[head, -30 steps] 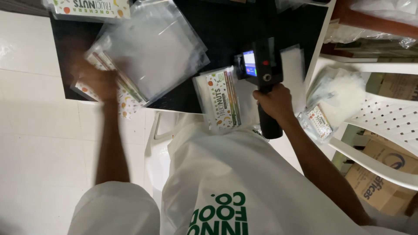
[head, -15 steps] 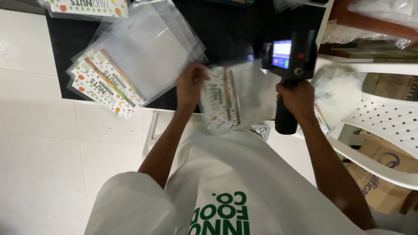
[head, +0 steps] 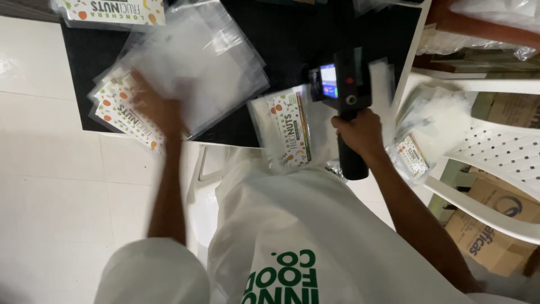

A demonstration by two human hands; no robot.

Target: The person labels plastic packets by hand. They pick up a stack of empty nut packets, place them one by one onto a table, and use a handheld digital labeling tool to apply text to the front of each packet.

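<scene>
Clear plastic pouches with white printed labels (head: 185, 84) lie fanned in a loose stack on the black tabletop (head: 292, 34), toward its left end. The left hand (head: 154, 110), blurred, rests flat on the stack's near edge with the arm stretched straight forward; whether the fingers pinch a pouch I cannot tell. The right hand (head: 360, 132) is wrapped tight around the grip of a black handheld printer with a small lit screen (head: 340, 84), held upright just beside a single labelled pouch (head: 287, 132) at the table's near edge.
</scene>
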